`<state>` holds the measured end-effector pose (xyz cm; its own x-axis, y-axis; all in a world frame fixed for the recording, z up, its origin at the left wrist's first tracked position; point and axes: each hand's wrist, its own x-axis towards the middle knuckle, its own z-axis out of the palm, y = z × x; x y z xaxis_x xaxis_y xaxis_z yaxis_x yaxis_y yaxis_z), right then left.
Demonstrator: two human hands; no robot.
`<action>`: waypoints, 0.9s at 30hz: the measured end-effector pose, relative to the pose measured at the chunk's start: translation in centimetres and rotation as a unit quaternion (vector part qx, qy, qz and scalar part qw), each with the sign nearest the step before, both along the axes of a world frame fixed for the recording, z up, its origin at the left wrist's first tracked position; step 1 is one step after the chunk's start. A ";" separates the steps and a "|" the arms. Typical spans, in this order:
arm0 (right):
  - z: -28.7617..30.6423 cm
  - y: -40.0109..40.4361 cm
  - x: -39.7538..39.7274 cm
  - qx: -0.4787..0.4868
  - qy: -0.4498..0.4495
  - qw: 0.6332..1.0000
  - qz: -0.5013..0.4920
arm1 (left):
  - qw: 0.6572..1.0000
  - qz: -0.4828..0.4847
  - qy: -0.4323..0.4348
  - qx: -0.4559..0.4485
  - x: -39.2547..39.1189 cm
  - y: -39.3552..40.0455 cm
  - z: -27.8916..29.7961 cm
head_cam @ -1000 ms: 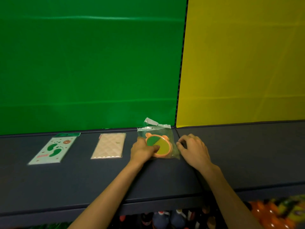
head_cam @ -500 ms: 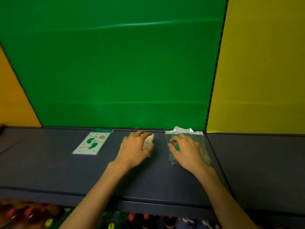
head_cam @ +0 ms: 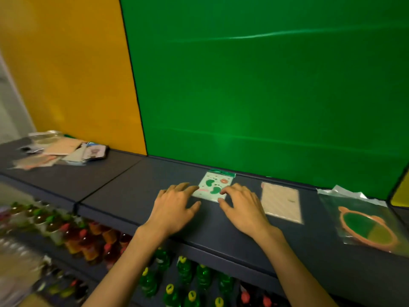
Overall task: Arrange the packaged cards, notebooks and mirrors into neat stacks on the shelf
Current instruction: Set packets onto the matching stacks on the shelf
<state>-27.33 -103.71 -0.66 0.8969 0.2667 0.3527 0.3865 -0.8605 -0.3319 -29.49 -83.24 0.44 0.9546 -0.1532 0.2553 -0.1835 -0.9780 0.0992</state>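
I see both hands flat on the dark shelf (head_cam: 132, 196), bracketing the footprint card (head_cam: 213, 186). The left hand (head_cam: 174, 209) has its fingers spread wide, tips at the card's left edge; the right hand (head_cam: 243, 209), fingers likewise spread and gripping nothing, touches its right edge. Right of the card lies a beige notebook (head_cam: 281, 201), then a bagged orange mirror (head_cam: 367, 227). Far left of the card sits a loose pile of packets (head_cam: 64, 151).
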 end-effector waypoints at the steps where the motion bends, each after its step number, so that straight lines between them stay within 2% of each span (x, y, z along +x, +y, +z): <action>1: 0.0 2.1 0.1 -0.001 0.001 1.000 0.006 | 1.000 0.009 0.001 -0.003 -0.1 2.2 -0.1; 14: 0.1 29.6 2.2 -0.012 0.000 0.999 0.050 | 0.998 0.066 -0.007 -0.006 -1.2 29.4 -0.4; 27: 0.1 50.8 9.5 -0.006 -0.001 0.994 0.112 | 0.989 0.148 -0.009 -0.007 2.3 50.7 -1.7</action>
